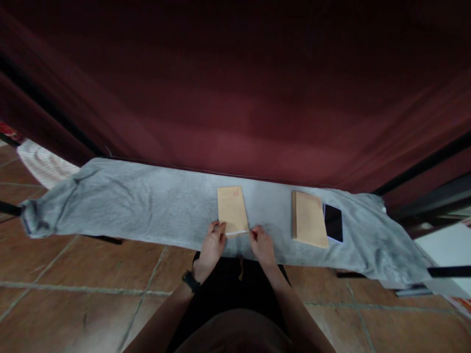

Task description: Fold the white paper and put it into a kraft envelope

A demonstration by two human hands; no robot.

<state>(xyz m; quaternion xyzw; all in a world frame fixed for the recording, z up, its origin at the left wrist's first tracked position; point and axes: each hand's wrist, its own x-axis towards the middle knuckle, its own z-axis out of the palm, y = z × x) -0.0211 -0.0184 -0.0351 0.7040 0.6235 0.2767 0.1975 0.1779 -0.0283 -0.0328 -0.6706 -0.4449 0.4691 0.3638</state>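
Note:
A tan paper envelope (231, 208) with faint reddish print near its far right corner lies flat on the grey cloth in front of me. A thin white strip shows along its near edge. My left hand (214, 241), with a dark watch on the wrist, pinches the near left corner. At the near right corner, my right hand (262, 243) has its fingers closed on the envelope's edge. The fingertips are small and partly hidden from view.
To the right sits a thick stack of tan envelopes (312, 219), beside a phone (333, 223) with a dark screen. The grey cloth (176, 206) covers a long narrow surface. Behind it hangs a dark red curtain (235, 108). Brown floor tiles (91, 294) lie below.

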